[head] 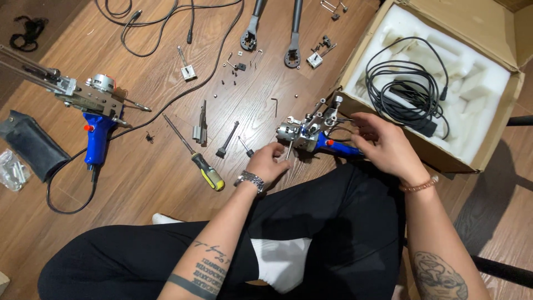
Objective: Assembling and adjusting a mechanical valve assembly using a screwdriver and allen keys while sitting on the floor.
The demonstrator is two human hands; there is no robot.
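Observation:
A small blue-handled motor tool with a metal gear head lies on the wooden floor in front of my knees. My right hand grips its blue handle from the right. My left hand sits just left of the tool, fingertips pinching a thin metal pin or small tool at the gear head; I cannot tell exactly what it is. A metal watch is on my left wrist and a bead bracelet on my right.
A second blue-handled tool with its cable lies at the left. A yellow-and-black screwdriver, a hex key, two metal arms and small loose parts are scattered about. An open cardboard box with white foam and a coiled black cable stands at the right.

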